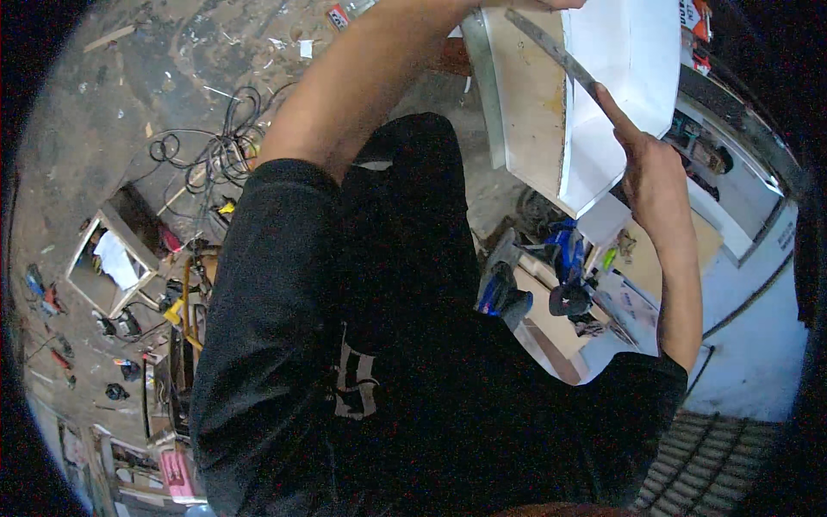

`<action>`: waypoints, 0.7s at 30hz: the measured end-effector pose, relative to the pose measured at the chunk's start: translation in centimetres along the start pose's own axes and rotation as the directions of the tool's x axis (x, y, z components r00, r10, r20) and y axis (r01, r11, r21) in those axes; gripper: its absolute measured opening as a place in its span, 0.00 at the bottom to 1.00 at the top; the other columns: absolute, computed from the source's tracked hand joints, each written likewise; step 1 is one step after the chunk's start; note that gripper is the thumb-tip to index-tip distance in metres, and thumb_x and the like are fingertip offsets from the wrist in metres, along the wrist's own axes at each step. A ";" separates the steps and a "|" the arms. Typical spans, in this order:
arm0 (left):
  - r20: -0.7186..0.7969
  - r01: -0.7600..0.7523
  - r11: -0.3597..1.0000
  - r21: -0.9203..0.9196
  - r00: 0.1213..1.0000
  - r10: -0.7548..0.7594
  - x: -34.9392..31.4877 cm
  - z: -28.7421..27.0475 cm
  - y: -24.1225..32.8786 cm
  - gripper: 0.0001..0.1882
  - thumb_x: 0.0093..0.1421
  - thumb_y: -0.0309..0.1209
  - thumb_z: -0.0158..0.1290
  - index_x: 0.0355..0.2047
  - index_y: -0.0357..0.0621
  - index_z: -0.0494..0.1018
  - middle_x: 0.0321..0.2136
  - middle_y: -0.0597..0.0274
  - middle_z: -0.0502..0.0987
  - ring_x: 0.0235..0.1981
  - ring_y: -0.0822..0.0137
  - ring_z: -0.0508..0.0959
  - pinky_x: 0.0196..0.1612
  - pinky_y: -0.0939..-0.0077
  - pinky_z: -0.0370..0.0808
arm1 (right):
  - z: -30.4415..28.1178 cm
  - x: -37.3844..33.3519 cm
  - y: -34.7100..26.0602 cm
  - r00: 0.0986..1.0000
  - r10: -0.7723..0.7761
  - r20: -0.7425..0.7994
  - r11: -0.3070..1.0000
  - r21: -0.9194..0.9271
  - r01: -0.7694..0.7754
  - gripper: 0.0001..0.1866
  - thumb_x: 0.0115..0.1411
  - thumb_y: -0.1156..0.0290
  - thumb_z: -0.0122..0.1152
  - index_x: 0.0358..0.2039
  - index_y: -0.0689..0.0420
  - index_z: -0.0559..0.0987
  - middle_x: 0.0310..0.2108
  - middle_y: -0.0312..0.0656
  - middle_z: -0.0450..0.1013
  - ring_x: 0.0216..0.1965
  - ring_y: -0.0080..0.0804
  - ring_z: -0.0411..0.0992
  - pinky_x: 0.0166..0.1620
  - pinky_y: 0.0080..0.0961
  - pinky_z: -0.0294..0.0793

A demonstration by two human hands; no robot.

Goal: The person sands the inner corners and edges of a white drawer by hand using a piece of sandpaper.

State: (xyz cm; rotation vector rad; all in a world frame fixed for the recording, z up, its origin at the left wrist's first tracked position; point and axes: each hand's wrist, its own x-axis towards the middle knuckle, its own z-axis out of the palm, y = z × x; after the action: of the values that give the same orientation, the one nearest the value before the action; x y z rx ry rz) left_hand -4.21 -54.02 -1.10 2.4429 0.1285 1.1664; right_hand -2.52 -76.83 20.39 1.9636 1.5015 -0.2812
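Note:
A large curved workpiece (pixel 530 103) with a bare beige wooden face and a glossy white side stands at the upper right. My right hand (pixel 659 177) is closed around the end of a long, narrow flat file (pixel 551 49), its index finger stretched along the tool. The file slants across the wooden face and the edge where it meets the white side. My left arm reaches up to the top of the picture, where a sliver of my left hand (pixel 564 3) shows at the workpiece's upper end; its fingers are mostly cut off.
Coiled black cable (pixel 233 129) lies on the stained floor to the left. Near it sits an open wooden box (pixel 112 267) with white paper inside, among scattered tools. Blue-and-black power tools (pixel 564 258) and boards lie below the workpiece. A ribbed dark mat (pixel 706 457) is at lower right.

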 end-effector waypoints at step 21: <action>-0.324 -0.052 0.993 0.109 0.942 0.086 -1.3 2.2 -1.6 0.19 0.48 0.46 0.53 0.14 0.46 0.80 0.15 0.49 0.77 0.19 0.48 0.77 0.42 0.57 0.72 | 1.7 -0.2 -1.7 0.993 0.115 -0.007 0.991 -0.071 -0.115 0.48 0.51 0.93 0.44 0.68 0.32 0.66 0.44 0.59 0.77 0.38 0.57 0.79 0.43 0.46 0.76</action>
State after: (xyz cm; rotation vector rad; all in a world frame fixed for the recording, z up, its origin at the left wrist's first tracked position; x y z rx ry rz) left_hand -3.21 -53.61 -3.90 2.3310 0.2053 1.6298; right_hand -3.82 -77.75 18.55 1.9857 1.3752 -0.1726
